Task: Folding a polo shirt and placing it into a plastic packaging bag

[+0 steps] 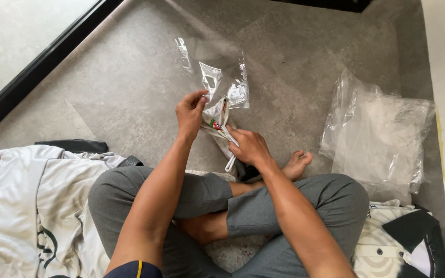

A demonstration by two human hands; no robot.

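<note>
Sitting cross-legged on a grey floor [130,87], the person works in front of their knees. The left hand [190,112] is raised, fingers pinched on the lower edge of a clear bag [217,72] that stands up from the floor, crinkled and see-through. The right hand [251,146] is lower and just right of it, closed around a folded white garment [221,126] whose top end sits at the bag's mouth; whether the cloth is partly inside cannot be told. A small coloured tag shows on the cloth between the two hands. A bare foot [297,163] lies just right of the right hand. Well to the right, a heap of empty clear bags [379,136] rests on the floor beside a pale wall. At the left knee lies a pile of white patterned shirts [32,206], with a dark item at its top edge. Near the right knee, another folded shirt [405,242], white with black parts, lies at the picture's corner. A black strip [42,64] runs diagonally across the upper left.
</note>
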